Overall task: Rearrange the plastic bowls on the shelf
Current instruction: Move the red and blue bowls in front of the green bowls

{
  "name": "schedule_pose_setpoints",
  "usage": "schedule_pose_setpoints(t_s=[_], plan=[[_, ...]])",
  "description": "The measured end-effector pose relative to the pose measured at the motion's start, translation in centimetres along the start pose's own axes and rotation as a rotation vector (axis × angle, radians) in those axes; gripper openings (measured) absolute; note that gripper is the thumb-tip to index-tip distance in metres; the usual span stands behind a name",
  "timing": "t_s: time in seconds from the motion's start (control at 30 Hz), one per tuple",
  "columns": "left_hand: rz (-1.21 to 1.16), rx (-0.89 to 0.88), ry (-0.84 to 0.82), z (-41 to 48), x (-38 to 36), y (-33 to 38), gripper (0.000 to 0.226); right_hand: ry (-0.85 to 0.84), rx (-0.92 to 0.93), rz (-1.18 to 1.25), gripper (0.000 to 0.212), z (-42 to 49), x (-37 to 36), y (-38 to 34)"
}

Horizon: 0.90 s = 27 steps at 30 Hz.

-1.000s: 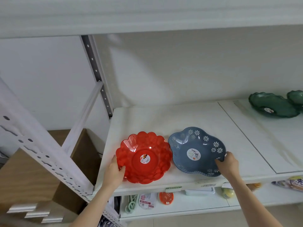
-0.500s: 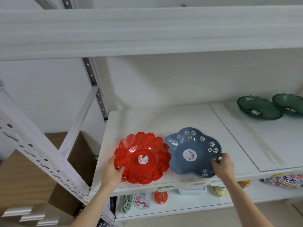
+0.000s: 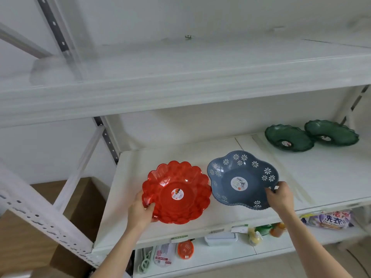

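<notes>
A red scalloped plastic bowl [image 3: 180, 183] sits on the white shelf [image 3: 180, 153], left of a blue flower-printed bowl [image 3: 247, 173]; their rims nearly touch. My left hand [image 3: 140, 211] grips the red bowl's near-left rim. On the blue bowl's near-right rim my right hand [image 3: 280, 195] is closed, and that side looks slightly raised. Two dark green bowls [image 3: 289, 137] [image 3: 331, 133] rest side by side at the shelf's far right.
A higher shelf board [image 3: 180, 83] overhangs the bowls. The lower shelf [image 3: 220, 251] holds small packaged goods and a detergent bag [image 3: 329, 219]. A slotted metal upright [image 3: 40, 215] and a cardboard box [image 3: 24, 227] stand at the left.
The view has tilted upward, showing more of the upper shelf. Both hands keep their hold on the bowls, and the blue bowl's right side seems lifted a little.
</notes>
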<state>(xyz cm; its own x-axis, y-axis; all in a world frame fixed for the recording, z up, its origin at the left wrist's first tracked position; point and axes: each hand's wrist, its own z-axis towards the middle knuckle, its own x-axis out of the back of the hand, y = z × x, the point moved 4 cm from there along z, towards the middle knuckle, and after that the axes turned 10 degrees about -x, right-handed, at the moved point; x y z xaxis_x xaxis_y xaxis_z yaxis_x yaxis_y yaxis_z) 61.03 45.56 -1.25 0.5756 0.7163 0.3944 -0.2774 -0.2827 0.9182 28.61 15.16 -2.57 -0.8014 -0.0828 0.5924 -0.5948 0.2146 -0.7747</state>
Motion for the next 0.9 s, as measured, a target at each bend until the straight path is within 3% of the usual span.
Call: schedule_pose_setpoints(t_s=[0.33, 0.9], plan=[[-0.029, 0.065, 0.104, -1.8, -11.4, 5.8, 0.051, -0.035, 0.030, -0.032, 0.026, 10.9, 8.8, 1.0], [-0.047, 0.056, 0.040, -4.4, -33.4, 14.5, 0.050, 0.050, -0.071, 0.019, 0.028, 26.3, 24.6, 9.2]])
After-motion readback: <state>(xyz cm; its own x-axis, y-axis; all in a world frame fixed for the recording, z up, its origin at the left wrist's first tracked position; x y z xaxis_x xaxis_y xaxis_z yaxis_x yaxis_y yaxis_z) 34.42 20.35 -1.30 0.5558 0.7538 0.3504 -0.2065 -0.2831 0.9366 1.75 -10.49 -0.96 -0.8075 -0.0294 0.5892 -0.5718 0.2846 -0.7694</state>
